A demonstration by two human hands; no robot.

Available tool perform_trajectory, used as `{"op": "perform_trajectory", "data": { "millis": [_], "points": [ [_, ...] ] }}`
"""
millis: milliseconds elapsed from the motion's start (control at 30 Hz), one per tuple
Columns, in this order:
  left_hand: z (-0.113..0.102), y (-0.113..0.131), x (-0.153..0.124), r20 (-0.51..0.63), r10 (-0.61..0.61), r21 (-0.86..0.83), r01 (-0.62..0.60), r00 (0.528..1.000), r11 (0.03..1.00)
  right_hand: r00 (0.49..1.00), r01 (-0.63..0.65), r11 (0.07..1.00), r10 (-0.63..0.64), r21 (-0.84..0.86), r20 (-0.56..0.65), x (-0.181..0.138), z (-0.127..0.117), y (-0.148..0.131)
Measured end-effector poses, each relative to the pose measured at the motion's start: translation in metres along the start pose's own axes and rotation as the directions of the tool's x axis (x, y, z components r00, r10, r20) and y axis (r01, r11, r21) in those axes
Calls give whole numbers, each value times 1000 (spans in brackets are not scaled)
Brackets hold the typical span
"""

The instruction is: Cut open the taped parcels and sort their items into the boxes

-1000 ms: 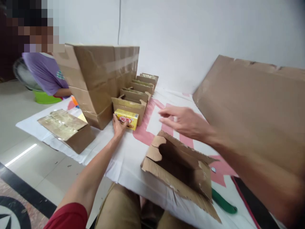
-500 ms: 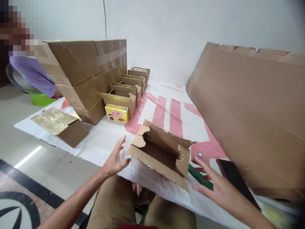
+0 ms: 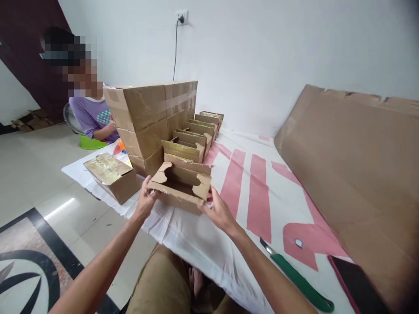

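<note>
Between my two hands is an open cardboard box [image 3: 178, 201] with torn, ragged flaps. My left hand [image 3: 146, 201] grips its left end, fingers on the side below the front flap. At the right end my right hand [image 3: 218, 211] holds the near corner. The box sits at the end of a row of similar open cardboard boxes [image 3: 186, 151] running back toward the wall. A yellow printed packet is almost wholly hidden behind the held box; only a thin strip shows. To the left stands a closed, taped carton [image 3: 111, 178].
Stacked taped cartons [image 3: 144, 111] rise left of the row. A green-handled knife [image 3: 301, 281], blade bare, and a phone [image 3: 356, 283] lie at right on the white-and-pink cloth [image 3: 231, 257]. A large cardboard sheet [image 3: 353, 165] leans at right. Across the table sits a person in purple [image 3: 87, 114].
Both hands were spread apart around the box and now hold it by its ends. The box has moved left and away, up to the row, covering the yellow packet. The view has shifted.
</note>
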State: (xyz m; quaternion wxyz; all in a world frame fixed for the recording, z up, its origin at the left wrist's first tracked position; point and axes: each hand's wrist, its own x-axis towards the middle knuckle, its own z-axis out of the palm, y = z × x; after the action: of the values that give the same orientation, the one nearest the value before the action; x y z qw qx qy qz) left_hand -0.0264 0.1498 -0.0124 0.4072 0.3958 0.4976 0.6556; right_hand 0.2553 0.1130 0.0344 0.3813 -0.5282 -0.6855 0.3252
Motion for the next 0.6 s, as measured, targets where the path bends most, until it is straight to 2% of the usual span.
{"op": "perform_trajectory", "data": {
  "millis": [133,233,300,400,433,467,500,567,600],
  "points": [
    [2,-2,63,-79,60,20,-58,995,998,999,11,1000,-10,6,-50,68,46,1],
    [14,-12,79,-124,85,71,-76,989,995,995,-23,1000,23,2,-92,85,62,10],
    [15,-18,64,-160,97,125,-77,982,989,993,-37,999,37,5,-112,77,62,17],
    [-2,-15,11,-167,139,221,-100,976,970,990,-51,999,50,-1,-133,42,57,26],
    [-13,-11,-9,-136,183,265,-142,974,954,990,-55,998,54,-6,-134,29,58,26],
    [-27,-6,-26,-71,294,375,-248,953,893,993,-53,998,51,-17,-109,17,61,25],
    [-42,0,-38,-76,407,460,-330,910,825,998,-38,999,37,-16,-52,8,67,22],
    [-73,11,-45,-233,501,544,-315,833,777,994,47,999,-49,15,101,1,92,7],
    [-88,16,-40,-331,474,531,-253,816,808,979,101,994,-108,47,172,4,110,-4]
  ]
}}
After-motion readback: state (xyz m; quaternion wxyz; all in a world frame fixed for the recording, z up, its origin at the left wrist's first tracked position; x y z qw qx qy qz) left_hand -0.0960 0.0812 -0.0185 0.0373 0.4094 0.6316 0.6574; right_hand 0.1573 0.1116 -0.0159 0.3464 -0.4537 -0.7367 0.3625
